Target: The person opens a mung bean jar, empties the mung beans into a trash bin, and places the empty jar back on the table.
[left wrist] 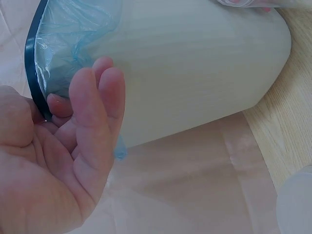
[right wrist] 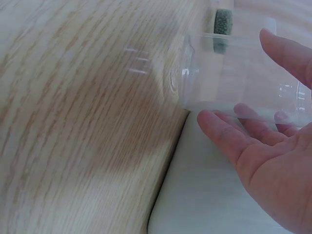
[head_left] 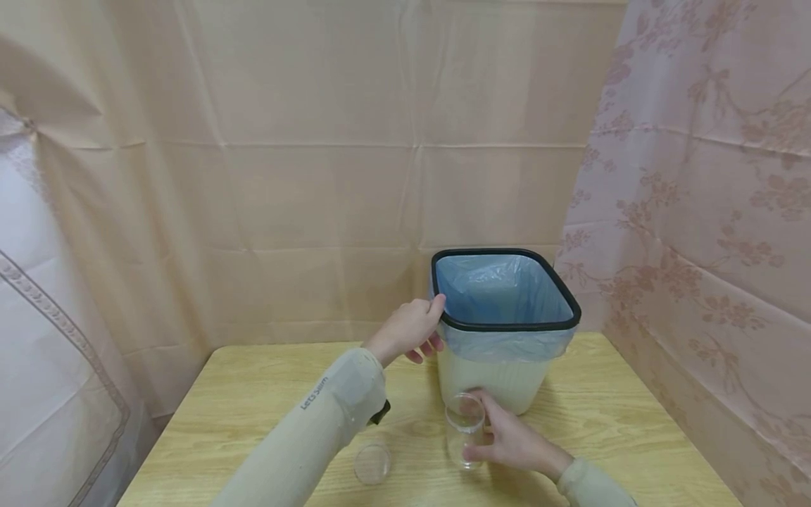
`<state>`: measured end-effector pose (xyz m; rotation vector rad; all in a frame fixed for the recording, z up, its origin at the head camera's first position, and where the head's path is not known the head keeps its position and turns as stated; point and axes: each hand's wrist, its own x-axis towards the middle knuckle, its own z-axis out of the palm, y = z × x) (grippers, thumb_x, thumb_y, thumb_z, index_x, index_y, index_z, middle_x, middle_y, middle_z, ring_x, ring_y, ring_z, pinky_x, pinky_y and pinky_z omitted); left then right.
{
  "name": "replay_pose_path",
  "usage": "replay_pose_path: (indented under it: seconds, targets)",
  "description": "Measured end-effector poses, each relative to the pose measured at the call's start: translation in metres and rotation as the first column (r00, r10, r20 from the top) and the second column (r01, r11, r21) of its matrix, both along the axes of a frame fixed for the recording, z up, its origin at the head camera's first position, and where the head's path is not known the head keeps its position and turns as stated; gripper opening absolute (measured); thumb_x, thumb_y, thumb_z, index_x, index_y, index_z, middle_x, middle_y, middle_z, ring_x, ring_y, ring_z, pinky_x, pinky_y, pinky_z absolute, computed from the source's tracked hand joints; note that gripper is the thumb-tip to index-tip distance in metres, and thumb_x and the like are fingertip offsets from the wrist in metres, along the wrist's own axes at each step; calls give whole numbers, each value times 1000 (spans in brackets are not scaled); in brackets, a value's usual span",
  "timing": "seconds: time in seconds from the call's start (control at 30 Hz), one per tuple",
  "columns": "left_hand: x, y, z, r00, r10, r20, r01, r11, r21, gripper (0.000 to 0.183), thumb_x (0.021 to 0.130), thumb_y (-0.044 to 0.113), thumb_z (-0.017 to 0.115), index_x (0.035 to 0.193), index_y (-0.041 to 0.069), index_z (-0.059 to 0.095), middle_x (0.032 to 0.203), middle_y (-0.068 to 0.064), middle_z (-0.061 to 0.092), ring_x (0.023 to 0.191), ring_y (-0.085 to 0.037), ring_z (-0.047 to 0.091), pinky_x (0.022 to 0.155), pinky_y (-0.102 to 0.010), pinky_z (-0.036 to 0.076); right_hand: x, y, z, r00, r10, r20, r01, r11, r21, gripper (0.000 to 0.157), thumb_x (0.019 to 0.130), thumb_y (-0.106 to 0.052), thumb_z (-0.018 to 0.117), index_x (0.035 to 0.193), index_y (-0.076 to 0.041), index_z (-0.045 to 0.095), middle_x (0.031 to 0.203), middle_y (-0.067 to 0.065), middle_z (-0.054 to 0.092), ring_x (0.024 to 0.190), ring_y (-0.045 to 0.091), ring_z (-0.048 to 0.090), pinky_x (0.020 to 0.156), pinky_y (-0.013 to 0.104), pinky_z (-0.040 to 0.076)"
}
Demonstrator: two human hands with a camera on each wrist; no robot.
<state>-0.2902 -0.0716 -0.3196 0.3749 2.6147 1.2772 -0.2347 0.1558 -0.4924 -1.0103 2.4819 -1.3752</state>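
A cream trash bin with a black rim and a blue bag inside stands on the table. At its front left corner, my left hand holds the rim, thumb over the top; the other fingers extend beside the bin's wall. My right hand is around a clear plastic cup, upright close in front of the bin. In the right wrist view the cup lies between the thumb and the fingers, with nothing visible in it.
Left of the held cup, another clear round container is on the wooden table. A dark green bumpy object shows behind the cup in the right wrist view. Beige cloth hangs behind the table, patterned pink cloth at right.
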Motion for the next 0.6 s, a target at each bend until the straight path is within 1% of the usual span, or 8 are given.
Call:
replay_pose_path:
  seconds: [0.13, 0.27, 0.47, 0.53, 0.6]
  targets:
    - [0, 2, -1, 1000, 9, 1, -9, 1000, 2, 58, 108, 53, 29, 97, 9, 65, 75, -7, 73, 62, -23, 67, 52, -38, 58, 0, 2, -4, 1000, -10, -1, 10, 1000, 2, 76, 82, -20, 86, 138, 0, 40, 132, 23, 54, 121, 46, 52, 79, 42, 57]
    - [0, 0, 0, 1000, 2, 0, -2, 1000, -4, 57, 108, 53, 29, 96, 10, 66, 76, -7, 73, 63, -23, 67, 52, -37, 58, -1, 3, -5, 1000, -20, 24, 20, 1000, 17, 78, 83, -23, 86, 141, -3, 38, 134, 20, 54, 123, 43, 51, 78, 42, 56]
    - [0, 0, 0, 1000, 1, -1, -1, 1000, -5, 57, 108, 53, 29, 96, 10, 66, 76, -7, 73, 63, -23, 67, 53, -37, 58, -2, 4, -7, 999, -27, 38, 26, 999, 29, 79, 83, -25, 86, 141, -2, 37, 136, 20, 53, 124, 43, 51, 79, 37, 56]
    - [0, 0, 0, 1000, -5, -2, 5, 1000, -8, 57, 109, 52, 29, 96, 10, 65, 76, -7, 73, 64, -24, 68, 53, -37, 58, -2, 4, -8, 999, -31, 43, 30, 999, 26, 78, 84, -25, 85, 141, -3, 37, 137, 20, 53, 124, 43, 50, 79, 37, 56]
    - [0, 0, 0, 1000, -7, 0, 7, 1000, -8, 56, 109, 51, 29, 96, 11, 65, 76, -7, 73, 68, -29, 69, 53, -37, 58, -2, 3, -9, 998, -34, 48, 33, 999, 19, 78, 83, -24, 85, 141, -3, 37, 137, 21, 52, 123, 43, 50, 79, 38, 56]
